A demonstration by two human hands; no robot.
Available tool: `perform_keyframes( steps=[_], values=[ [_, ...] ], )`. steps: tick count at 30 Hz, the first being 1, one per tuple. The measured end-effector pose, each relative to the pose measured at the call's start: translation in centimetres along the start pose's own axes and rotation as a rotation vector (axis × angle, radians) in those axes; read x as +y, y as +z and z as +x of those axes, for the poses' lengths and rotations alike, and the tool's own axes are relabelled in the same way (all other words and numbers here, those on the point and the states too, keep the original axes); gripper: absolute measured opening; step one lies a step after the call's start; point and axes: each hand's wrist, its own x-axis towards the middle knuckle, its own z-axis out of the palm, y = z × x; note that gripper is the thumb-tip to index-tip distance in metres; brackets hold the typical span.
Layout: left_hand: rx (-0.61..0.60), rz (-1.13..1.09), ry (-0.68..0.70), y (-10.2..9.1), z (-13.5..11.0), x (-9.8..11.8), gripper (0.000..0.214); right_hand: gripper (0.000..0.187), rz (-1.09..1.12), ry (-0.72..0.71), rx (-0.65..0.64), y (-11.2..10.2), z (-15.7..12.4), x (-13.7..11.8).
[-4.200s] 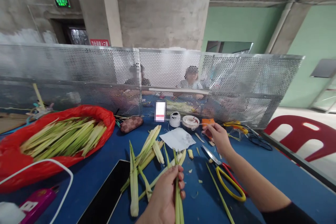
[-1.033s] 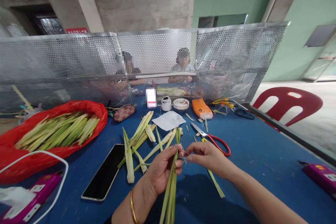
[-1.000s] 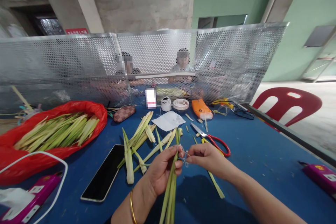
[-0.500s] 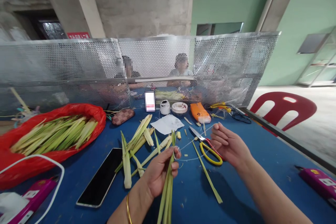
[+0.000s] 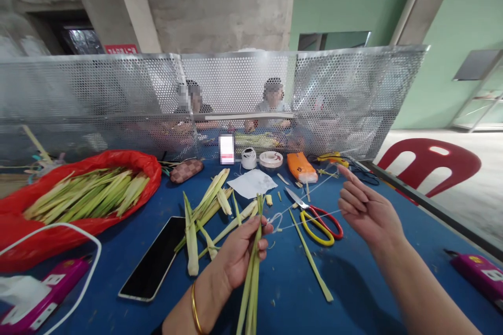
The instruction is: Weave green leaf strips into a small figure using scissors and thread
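Note:
My left hand (image 5: 239,254) is closed around a bundle of long green leaf strips (image 5: 251,277), held upright over the blue table (image 5: 373,282). A thin white thread (image 5: 304,204) runs from the top of the bundle to my right hand (image 5: 367,212), which is raised to the right with the thread pulled taut between its fingers. Scissors with red and yellow handles (image 5: 318,217) lie on the table between the two hands.
A red bag of green leaves (image 5: 84,193) lies at the left, with loose leaves (image 5: 208,209) and a phone (image 5: 155,259) in the middle. Thread spools (image 5: 249,158), white paper (image 5: 252,182) and an orange box (image 5: 302,166) stand before a perforated metal screen (image 5: 118,99). Two people sit beyond it. A red chair (image 5: 432,159) is at right.
My right hand came back from the far items, met the left hand at the bundle's top, then drew away to the right, stretching the thread taut.

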Motion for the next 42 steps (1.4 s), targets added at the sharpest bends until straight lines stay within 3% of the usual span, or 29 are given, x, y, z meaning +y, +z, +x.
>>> perform_keyframes(
  steps=[9, 14, 17, 20, 22, 31, 33, 35, 37, 39, 40, 42],
  values=[
    [-0.038, 0.011, -0.009, 0.4, 0.0, -0.2, 0.016, 0.031, 0.061, -0.183, 0.026, -0.8, 0.2, -1.0],
    [-0.036, -0.01, 0.041, 0.5, -0.1, 0.1, 0.017, 0.026, 0.053, -0.153, 0.063, -0.6, 0.1, -1.6],
    [-0.033, 0.011, 0.02, 0.4, -0.1, 0.0, 0.017, 0.03, 0.067, -0.13, 0.161, -0.5, 0.2, -2.0],
    [-0.077, 0.06, -0.018, 0.4, -0.1, -0.4, 0.018, 0.037, 0.025, -0.253, 0.336, -1.1, 0.7, -2.4],
    [-0.088, 0.08, -0.039, 0.5, -0.1, -0.7, 0.018, 0.037, -0.026, -0.367, 0.383, -1.6, 1.1, -2.5],
    [-0.022, 0.108, -0.023, 0.7, -0.1, -0.9, 0.018, 0.029, -0.292, -0.704, 0.33, -0.2, 0.4, -1.0],
    [0.019, 0.127, 0.025, 0.8, -0.1, -0.8, 0.019, 0.026, -0.312, -0.669, 0.273, -0.6, 0.2, -1.8],
    [0.056, 0.162, 0.103, 0.9, -0.1, -0.7, 0.022, 0.019, -0.348, -0.489, 0.209, -1.5, 0.2, -2.7],
    [0.082, 0.204, 0.16, 0.9, 0.0, -0.7, 0.023, 0.011, -0.567, -0.239, 0.19, -2.6, 0.4, -3.3],
    [0.089, 0.25, 0.173, 0.9, 0.0, -0.8, 0.023, 0.015, -1.016, -0.106, 0.26, -3.2, 0.7, -3.0],
    [0.088, 0.271, 0.174, 1.0, 0.0, -0.8, 0.023, 0.019, -1.263, -0.14, 0.313, -3.1, 0.8, -2.4],
    [0.08, 0.307, 0.178, 1.0, 0.0, -0.9, 0.023, 0.024, -1.615, -0.422, 0.359, -2.5, 0.7, -0.7]
  ],
)
